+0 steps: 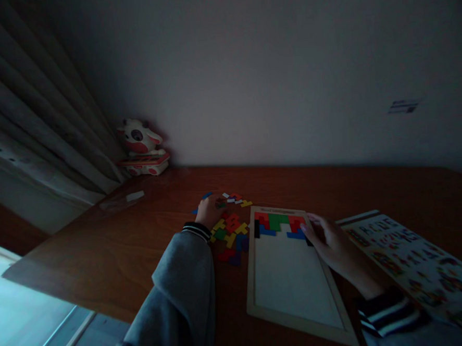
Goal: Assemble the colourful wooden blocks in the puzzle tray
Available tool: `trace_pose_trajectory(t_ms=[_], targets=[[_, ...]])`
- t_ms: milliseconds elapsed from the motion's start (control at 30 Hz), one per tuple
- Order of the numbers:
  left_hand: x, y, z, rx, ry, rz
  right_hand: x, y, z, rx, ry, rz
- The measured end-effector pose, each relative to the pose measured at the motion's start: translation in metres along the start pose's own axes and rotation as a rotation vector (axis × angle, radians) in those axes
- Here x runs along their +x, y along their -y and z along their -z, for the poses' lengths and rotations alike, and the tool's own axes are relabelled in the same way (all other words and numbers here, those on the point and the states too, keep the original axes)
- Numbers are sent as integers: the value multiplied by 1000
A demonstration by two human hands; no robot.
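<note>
Covering only the wooden tray's far end, fitted pieces leave most bare, the half-open right hand touching its rim, the left hand, hold unclear, at loose pieces alongside.

The reddish-brown wooden table has a smooth, faintly glossy grain, the pale rectangular wooden frame looks matt, and the grey cloth sleeve appears soft and matt.

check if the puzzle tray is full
Partly full: the puzzle tray holds coloured pieces at its far end; the rest is bare.
</note>
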State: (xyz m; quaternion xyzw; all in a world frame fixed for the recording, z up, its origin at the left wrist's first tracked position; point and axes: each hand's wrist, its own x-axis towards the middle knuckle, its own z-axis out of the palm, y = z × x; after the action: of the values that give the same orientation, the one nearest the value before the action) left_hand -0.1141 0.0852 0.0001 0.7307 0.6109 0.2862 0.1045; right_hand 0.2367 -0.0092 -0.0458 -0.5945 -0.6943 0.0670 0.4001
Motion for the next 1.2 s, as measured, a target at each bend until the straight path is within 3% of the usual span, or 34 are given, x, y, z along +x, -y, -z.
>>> trace_pose_trajectory(t_ms=[167,367,533,733,967,1200], targets=[[-7,-28,-3,-71,-22,-97,2,9,8,18,-6,31],[-42,-87,-21,-81,104,-533,-2,37,19,98,73,219],[-64,-106,-43,14,216,-741,-7,53,20,213,167,328],[-62,-100,-52,-35,190,-750,-6,55,18,206,172,366],[-61,-103,-49,23,141,-698,1,43,17,34,52,354],[-65,-107,-48,96,185,-678,6,36,9,-51,158,437]])
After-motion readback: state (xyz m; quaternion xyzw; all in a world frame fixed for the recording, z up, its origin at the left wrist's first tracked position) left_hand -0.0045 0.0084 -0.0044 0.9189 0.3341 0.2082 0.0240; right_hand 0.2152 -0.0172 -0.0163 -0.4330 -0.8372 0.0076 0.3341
